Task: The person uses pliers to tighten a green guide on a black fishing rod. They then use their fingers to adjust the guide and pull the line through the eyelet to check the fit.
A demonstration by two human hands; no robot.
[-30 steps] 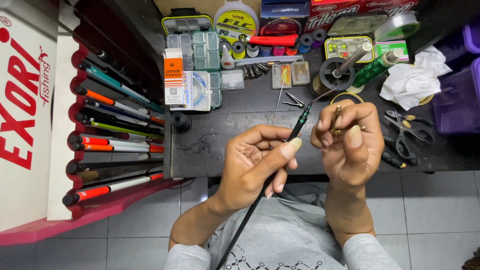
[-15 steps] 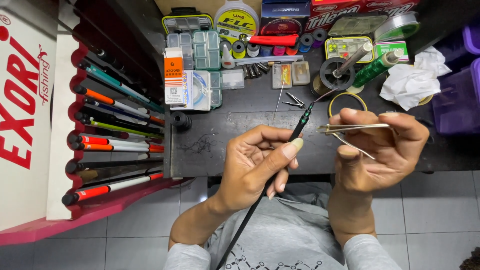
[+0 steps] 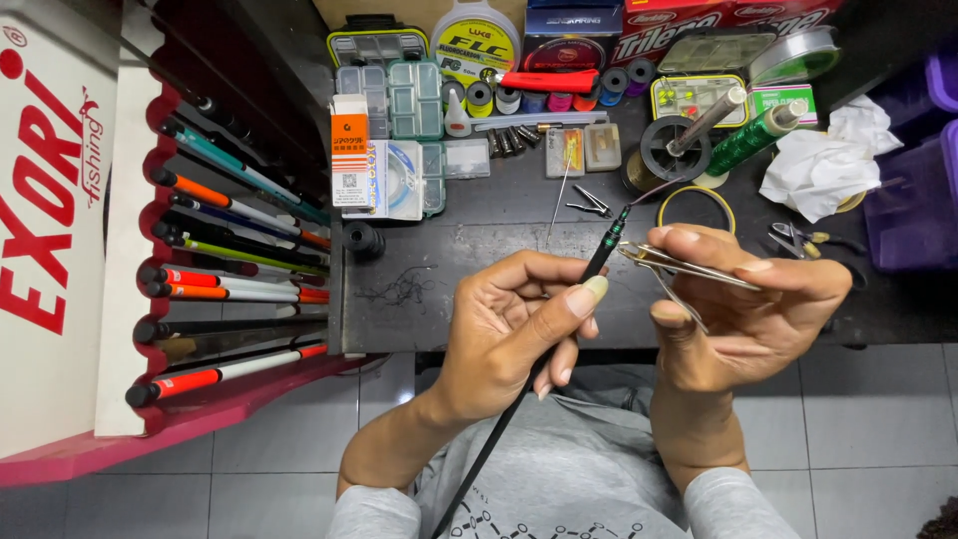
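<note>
black rod (image 3: pixel 559 329) pinched in the left hand (image 3: pixel 519 329); right hand (image 3: pixel 758 314) fingers closed on metal scissors (image 3: pixel 689 269) at its tip.

1 head-worn camera looks almost straight down, close above the person's lap. The hands (image 3: pixel 639 319) fill the middle, held over the near edge of the dark bench (image 3: pixel 449 260), whose far edge reaches the frame's top.

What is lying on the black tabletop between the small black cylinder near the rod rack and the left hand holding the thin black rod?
In the head view, between the small black cylinder and the left hand, only a loose tangle of thin dark threads lies on the black tabletop.
</note>
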